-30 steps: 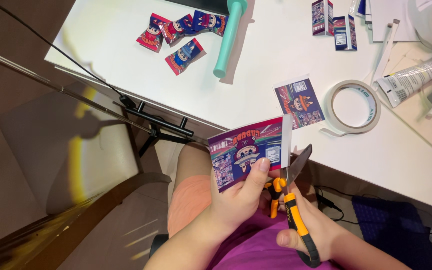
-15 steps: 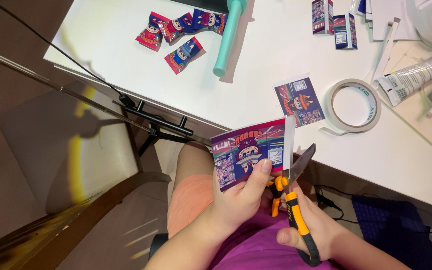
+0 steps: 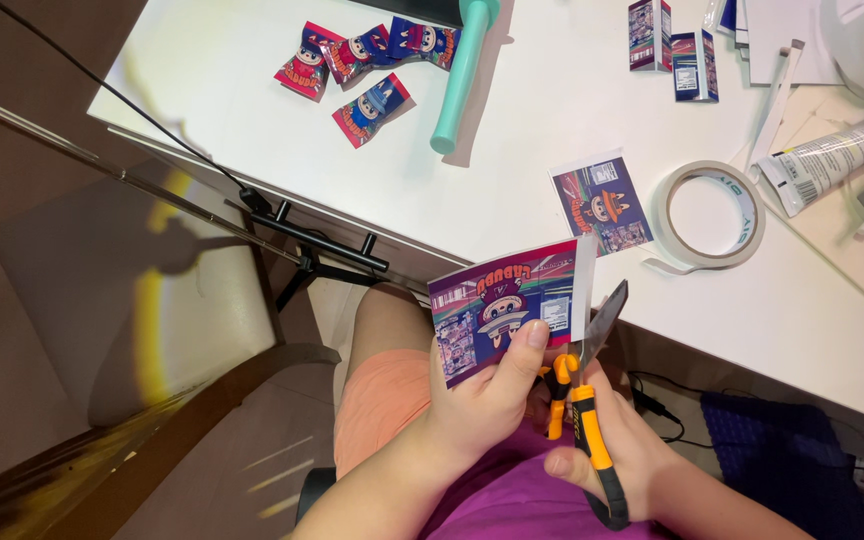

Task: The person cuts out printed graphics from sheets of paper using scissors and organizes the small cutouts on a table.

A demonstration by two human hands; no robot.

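Note:
My left hand [image 3: 482, 405] pinches a colourful printed paper sheet [image 3: 502, 305] by its lower edge, thumb on the front, holding it up over my lap in front of the white table [image 3: 552, 140]. My right hand [image 3: 617, 445] grips orange-and-black scissors [image 3: 587, 390]. Their blades point up along the sheet's right side, next to a white margin strip. A smaller cut print [image 3: 602, 203] lies on the table just beyond the sheet.
A roll of clear tape [image 3: 712, 215] sits beside the cut print. Several small printed packets [image 3: 362, 65] and a teal tube [image 3: 457, 75] lie at the far left. Small printed boxes [image 3: 672, 45], a glue tube [image 3: 832, 155] and paper scraps are at the right.
The sheet and scissors have shifted slightly right and up; the blades sit further along the sheet's right edge. Items on the table have not moved.

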